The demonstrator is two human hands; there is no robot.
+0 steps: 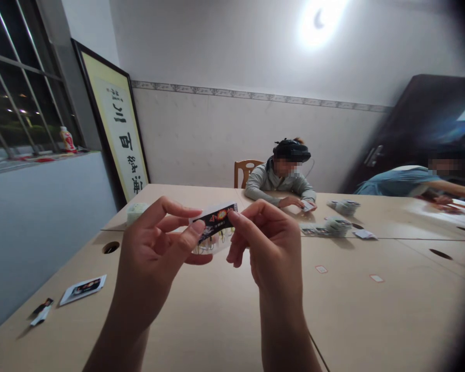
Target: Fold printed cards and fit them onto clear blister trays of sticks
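Left hand has its grip pinched on a clear packet mid-frame, right hand pinching the end of the black label — it's laid across, but fully stuck down? can't tell.

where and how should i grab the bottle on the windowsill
Probably around the middle of the bottle, coming from the room side with fingers wrapping round it. It stands upright, its body is wider than its cap, and the window bars are behind it.

One held packet, two red-edged cards
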